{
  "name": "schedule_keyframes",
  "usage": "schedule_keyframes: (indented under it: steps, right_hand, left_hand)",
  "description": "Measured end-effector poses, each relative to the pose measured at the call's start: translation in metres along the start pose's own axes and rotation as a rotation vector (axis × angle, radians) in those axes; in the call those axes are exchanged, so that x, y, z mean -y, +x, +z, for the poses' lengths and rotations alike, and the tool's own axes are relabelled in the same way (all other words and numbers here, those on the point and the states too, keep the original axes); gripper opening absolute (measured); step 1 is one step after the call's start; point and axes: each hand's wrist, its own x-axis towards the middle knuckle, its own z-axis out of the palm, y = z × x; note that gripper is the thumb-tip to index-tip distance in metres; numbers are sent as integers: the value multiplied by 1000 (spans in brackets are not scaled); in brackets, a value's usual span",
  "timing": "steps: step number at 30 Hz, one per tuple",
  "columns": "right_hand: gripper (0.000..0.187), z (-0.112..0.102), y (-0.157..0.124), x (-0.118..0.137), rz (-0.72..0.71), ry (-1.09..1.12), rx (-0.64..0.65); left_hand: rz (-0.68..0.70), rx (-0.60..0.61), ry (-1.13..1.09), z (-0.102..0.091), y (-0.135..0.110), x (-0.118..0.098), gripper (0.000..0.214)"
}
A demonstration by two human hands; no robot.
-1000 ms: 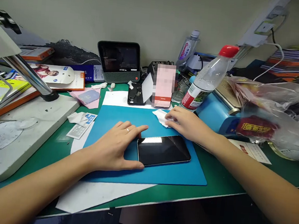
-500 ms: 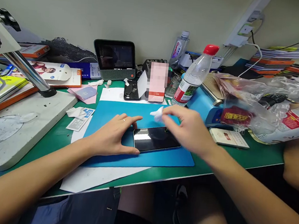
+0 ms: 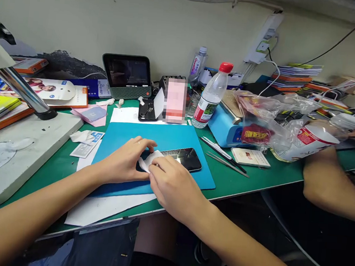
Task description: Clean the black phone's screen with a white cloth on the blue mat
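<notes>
A black smartphone [image 3: 188,159] lies screen up on the blue mat [image 3: 115,129]. My left hand [image 3: 128,158] steadies its left end, with the thumb at the near edge and the fingers at the far edge. Pinched in my right hand [image 3: 176,180] is a crumpled white wipe [image 3: 146,162], pressed onto the left part of the screen. That end of the phone is mostly hidden by the wipe and my fingers. To the right of the mat lie tweezers [image 3: 227,164] and a pen-like tool [image 3: 215,146].
Behind the mat stand a smart display [image 3: 127,71], a pink-screened phone [image 3: 176,99] and a red-capped bottle [image 3: 211,96]. A microscope stand base [image 3: 52,138] is on the left. At right are a blue device [image 3: 224,126], a tilted bottle [image 3: 307,140] and another person's arm [image 3: 331,179].
My right hand has brought the wipe down and leftward onto the screen's left end. My left hand stays at the phone. The view has turned right, showing the tweezers and more of the other person's arm.
</notes>
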Motion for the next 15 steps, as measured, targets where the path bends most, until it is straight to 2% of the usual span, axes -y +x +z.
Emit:
schedule_keyframes:
  steps: [7,15]
  right_hand:
    - [21,7,-3,-4,44,0,49]
    - [29,-6,-24,-39,171,6,-16]
  left_hand:
    - [-20,1,-34,0,1,0,60]
    - [-62,33,-41,-2,1,1,71]
